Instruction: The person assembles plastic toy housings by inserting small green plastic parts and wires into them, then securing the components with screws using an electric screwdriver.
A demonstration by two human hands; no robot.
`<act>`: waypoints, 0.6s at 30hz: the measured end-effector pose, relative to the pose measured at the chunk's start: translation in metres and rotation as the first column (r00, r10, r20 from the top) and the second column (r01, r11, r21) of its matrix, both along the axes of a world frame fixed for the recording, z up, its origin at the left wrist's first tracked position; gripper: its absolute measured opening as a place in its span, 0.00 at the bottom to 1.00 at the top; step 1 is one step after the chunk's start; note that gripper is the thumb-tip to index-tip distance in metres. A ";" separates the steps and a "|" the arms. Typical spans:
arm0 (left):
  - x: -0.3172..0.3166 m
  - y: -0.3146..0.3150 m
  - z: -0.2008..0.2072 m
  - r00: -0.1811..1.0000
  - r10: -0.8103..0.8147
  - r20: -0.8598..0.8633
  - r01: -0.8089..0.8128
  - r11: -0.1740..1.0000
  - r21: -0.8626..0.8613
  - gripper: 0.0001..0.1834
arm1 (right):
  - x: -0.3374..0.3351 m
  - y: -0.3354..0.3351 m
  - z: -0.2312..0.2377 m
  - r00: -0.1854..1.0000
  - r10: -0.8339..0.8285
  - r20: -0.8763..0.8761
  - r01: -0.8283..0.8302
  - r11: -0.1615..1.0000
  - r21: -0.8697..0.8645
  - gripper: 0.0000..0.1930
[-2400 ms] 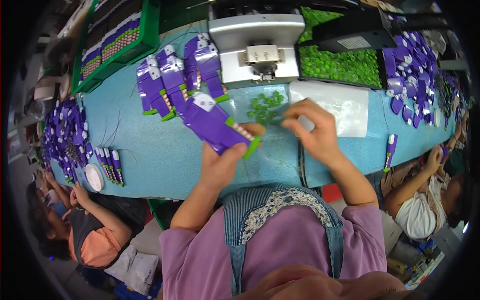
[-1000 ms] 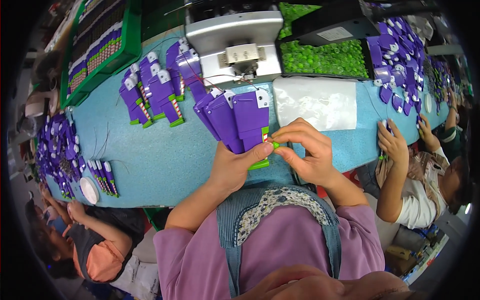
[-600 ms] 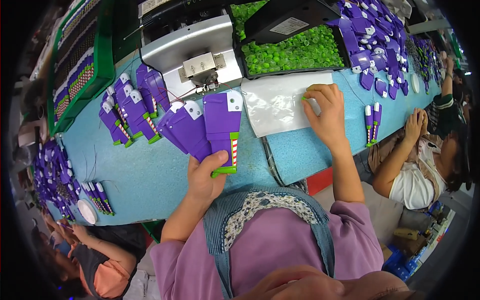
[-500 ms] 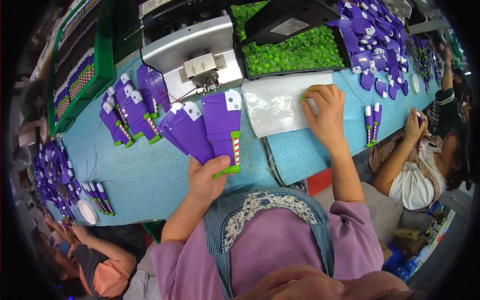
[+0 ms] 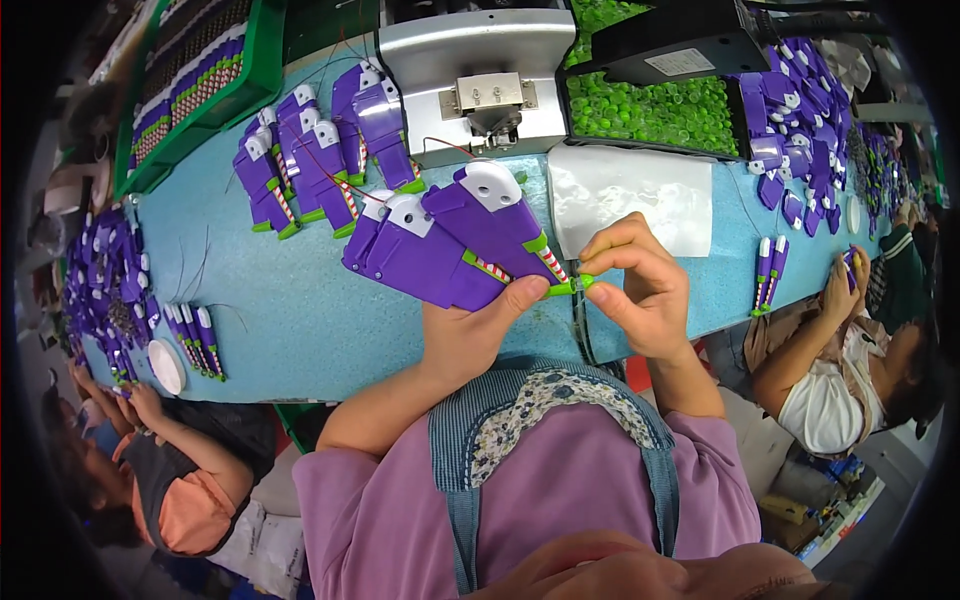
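My left hand (image 5: pixel 468 335) is closed around a fan of flat purple wing-shaped plastic pieces. The front purple wing piece (image 5: pixel 478 215) has a white rounded top, a red-and-white striped edge and a green tip pointing right. Another held purple wing piece (image 5: pixel 415 262) lies behind it, with thin wire near its white top. My right hand (image 5: pixel 645 290) pinches a small clear-and-green cap (image 5: pixel 580 284) against the front piece's green tip. Its thumb and forefinger hide part of the cap.
A metal-fronted machine (image 5: pixel 470 60) stands ahead, beside a black tray (image 5: pixel 650 148) of small green caps. A white plastic sheet (image 5: pixel 640 200) lies before the tray. More purple wing pieces (image 5: pixel 315 165) lie left; a green crate (image 5: pixel 200 125) holds striped parts. Co-workers sit at both sides.
My right hand has come from the white sheet to the held pieces, bringing the small cap to the green tip. My left hand has tilted the pieces rightward. The whole view has shifted.
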State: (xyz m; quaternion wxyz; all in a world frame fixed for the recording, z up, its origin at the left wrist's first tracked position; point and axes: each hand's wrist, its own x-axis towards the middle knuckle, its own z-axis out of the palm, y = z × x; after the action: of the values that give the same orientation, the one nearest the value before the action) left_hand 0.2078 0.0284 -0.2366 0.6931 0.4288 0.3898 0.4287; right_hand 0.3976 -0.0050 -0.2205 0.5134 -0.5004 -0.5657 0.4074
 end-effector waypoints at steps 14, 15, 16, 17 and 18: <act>-0.021 0.002 -0.007 0.996 0.057 0.075 -0.043 0.983 -0.176 0.17 | -0.013 0.015 -0.014 0.995 0.098 0.031 -0.092 0.982 -0.163 0.04; -0.026 0.006 -0.003 0.976 0.022 0.218 0.025 0.977 -0.210 0.19 | -0.014 0.023 -0.015 0.994 0.070 0.082 -0.057 0.987 -0.151 0.04; -0.035 0.012 -0.002 0.978 0.033 0.208 0.014 0.975 -0.222 0.19 | -0.014 0.034 -0.015 0.972 0.017 0.233 0.007 0.995 -0.099 0.03; -0.048 0.017 -0.002 0.979 0.046 0.197 0.002 0.972 -0.233 0.19 | -0.014 0.043 -0.021 0.957 0.004 0.290 0.018 0.997 -0.075 0.04; -0.059 0.020 -0.003 0.977 0.086 0.194 -0.035 0.968 -0.249 0.19 | -0.015 0.050 -0.029 0.939 -0.009 0.344 0.027 0.998 -0.049 0.04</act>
State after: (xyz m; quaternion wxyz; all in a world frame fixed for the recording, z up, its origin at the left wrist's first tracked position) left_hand 0.1485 0.0486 -0.2398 0.7633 0.2821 0.3797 0.4401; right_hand 0.3831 0.0452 -0.2492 0.3971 -0.5823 -0.6311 0.3238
